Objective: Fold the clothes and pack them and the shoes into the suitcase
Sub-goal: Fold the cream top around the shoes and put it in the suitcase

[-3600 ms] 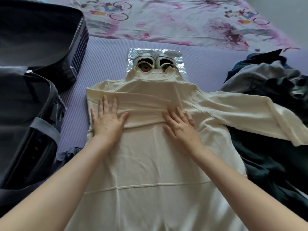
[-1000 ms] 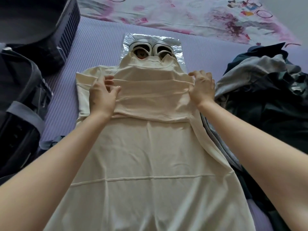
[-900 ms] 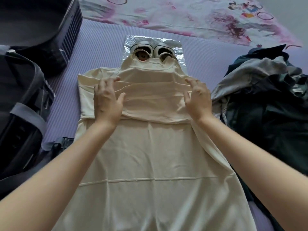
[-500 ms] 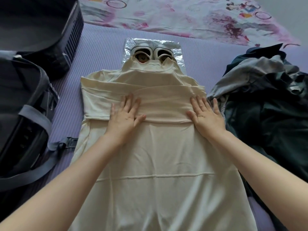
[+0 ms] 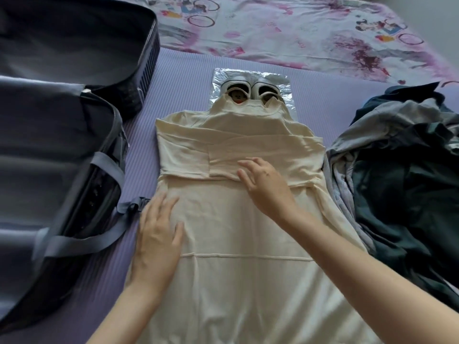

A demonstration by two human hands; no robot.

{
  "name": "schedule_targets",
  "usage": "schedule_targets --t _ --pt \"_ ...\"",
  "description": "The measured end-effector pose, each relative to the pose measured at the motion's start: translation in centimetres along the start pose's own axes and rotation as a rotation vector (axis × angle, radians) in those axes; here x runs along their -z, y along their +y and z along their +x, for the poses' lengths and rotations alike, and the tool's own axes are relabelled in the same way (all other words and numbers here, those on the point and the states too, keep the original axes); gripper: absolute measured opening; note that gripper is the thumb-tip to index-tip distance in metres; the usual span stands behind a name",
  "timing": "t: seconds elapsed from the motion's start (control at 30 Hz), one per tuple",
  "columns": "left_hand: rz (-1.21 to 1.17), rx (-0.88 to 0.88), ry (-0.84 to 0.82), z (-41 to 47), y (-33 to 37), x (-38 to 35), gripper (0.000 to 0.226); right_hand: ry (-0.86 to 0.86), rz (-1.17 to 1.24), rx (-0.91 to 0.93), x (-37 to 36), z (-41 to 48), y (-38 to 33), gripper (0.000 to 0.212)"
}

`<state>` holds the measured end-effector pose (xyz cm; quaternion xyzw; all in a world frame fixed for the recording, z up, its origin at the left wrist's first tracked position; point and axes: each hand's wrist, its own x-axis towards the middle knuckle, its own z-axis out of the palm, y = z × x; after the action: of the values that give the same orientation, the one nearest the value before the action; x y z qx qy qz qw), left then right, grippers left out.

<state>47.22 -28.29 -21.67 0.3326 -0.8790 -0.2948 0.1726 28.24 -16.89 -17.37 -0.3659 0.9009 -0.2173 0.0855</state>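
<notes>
A cream long garment [image 5: 236, 244] lies flat on the purple mat, both sleeves folded across its chest. My left hand [image 5: 157, 234] rests flat, fingers straight, on the garment's left edge near the waist. My right hand [image 5: 265, 184] presses flat on the folded sleeves at the middle of the chest. A pair of pale shoes [image 5: 250, 91] stands on a clear plastic bag just beyond the collar, which covers their near ends. The open dark suitcase [image 5: 62, 145] lies at the left.
A heap of dark green and grey clothes [image 5: 402, 170] lies at the right, against the garment's side. A suitcase strap with a buckle [image 5: 131, 207] reaches to the garment's left edge. A patterned pink sheet [image 5: 285, 28] covers the far side.
My left hand has slid down from the chest to the garment's left edge near the waist. My right hand has moved from the right side toward the chest's middle.
</notes>
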Motion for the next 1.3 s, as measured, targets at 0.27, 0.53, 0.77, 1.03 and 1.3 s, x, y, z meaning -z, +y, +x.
schedule_targets --t 0.27,0.53,0.77,1.03,1.3 --pt "-0.27 0.343 0.094 -4.7 -2.1 3.6 0.038 -0.041 -0.024 -0.002 -4.5 4.7 -10.9 0.039" --pt "-0.344 0.392 0.018 -4.0 -2.6 4.5 0.013 -0.037 -0.266 -0.179 -9.1 7.4 -14.5 0.06" --pt "-0.257 0.324 -0.076 -3.9 -2.1 5.1 0.011 0.102 -0.033 -0.27 -7.2 7.9 -13.3 0.026" --pt "-0.339 -0.023 -0.267 -3.5 6.8 3.3 0.011 0.338 0.578 -0.406 0.1 6.2 -2.8 0.014" --pt "-0.128 -0.054 -0.474 -6.2 8.3 -0.6 0.041 0.264 0.354 -0.531 -0.8 2.5 3.7 0.027"
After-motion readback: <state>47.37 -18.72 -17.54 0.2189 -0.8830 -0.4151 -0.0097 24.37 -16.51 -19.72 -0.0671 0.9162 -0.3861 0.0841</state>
